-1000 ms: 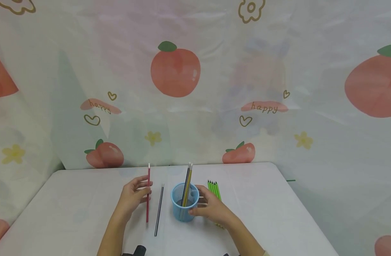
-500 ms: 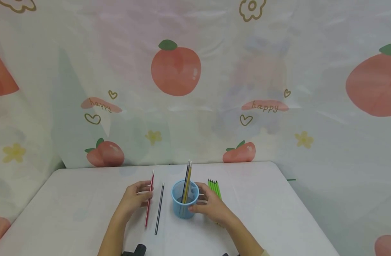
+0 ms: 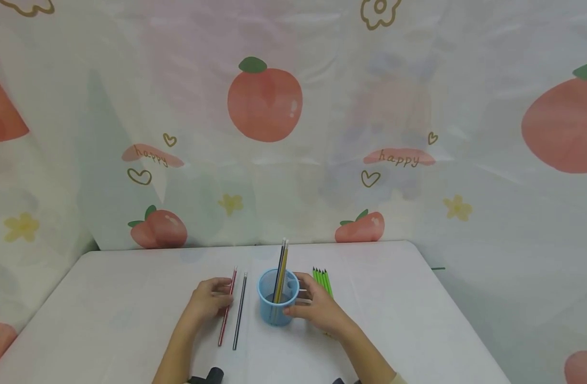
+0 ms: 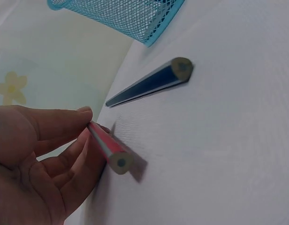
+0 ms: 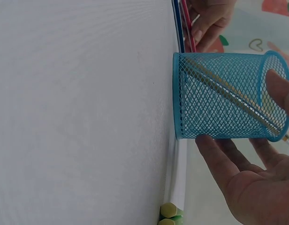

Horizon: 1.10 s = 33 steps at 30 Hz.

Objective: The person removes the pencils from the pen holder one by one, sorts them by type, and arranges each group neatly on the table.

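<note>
The left hand (image 3: 209, 300) pinches a red pencil (image 3: 227, 314) between thumb and fingers; in the left wrist view the pencil (image 4: 107, 143) slants just over the tabletop, its shadow beside it. To its right a dark pencil (image 3: 240, 312) lies on the table. A blue mesh cup (image 3: 270, 312) stands upright, with a dark pencil and a yellow pencil (image 3: 282, 272) leaning inside. Around the cup's right side curls the right hand (image 3: 322, 309), thumb at the front and fingers behind; the right wrist view shows its fingers (image 5: 219, 159) against the mesh.
Several green pencils (image 3: 323, 278) lie side by side on the white table (image 3: 399, 309), partly hidden behind the right hand. A patterned cloth (image 3: 312, 186) hangs behind the table. Black objects show at the bottom edge of the head view.
The left hand has moved slightly right and lowered the red pencil, which now tilts nearly parallel to the dark one. The right hand stays at the cup.
</note>
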{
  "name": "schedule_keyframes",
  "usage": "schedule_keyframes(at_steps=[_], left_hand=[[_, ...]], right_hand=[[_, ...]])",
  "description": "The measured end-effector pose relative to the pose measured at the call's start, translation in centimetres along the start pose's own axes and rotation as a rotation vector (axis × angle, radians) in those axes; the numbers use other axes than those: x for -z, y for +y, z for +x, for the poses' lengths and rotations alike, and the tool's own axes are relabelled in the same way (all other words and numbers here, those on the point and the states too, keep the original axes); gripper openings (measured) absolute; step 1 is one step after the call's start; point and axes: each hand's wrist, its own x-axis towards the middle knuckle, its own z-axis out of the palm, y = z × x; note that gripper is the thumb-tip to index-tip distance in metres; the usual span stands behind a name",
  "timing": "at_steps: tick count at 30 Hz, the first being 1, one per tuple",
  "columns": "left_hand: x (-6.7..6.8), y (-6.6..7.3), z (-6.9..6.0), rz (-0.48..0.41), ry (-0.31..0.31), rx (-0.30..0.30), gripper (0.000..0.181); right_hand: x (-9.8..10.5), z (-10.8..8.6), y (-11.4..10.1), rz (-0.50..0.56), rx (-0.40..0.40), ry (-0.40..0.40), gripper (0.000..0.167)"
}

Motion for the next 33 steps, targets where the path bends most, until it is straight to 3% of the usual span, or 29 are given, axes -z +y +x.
schedule_keyframes(at_steps=[9, 19, 23, 28, 33], left_hand=[[-0.9, -0.1, 0.1, 0.115, 0.052, 0.010, 0.045], [-1.0, 0.3, 0.0, 0.088, 0.049, 0.025, 0.042], [-0.7, 1.0, -0.2, 0.035, 0.020, -0.019, 0.041], [-0.7, 2.4, -0.7, -0.038, -0.023, -0.124, 0.040], [-1.5, 4.0, -1.6, 0.000, -0.024, -0.253, 0.035]], right_hand=[[-0.1, 0.0, -0.1, 0.000, -0.005, 0.006, 0.079], [0.0, 0.2, 0.0, 0.001, -0.002, 0.000, 0.079], [0.1, 0.2, 0.0, 0.002, -0.004, 0.001, 0.078], [0.1, 0.1, -0.1, 0.006, -0.005, 0.001, 0.078], [0.1, 0.1, -0.1, -0.001, -0.005, 0.005, 0.077]])
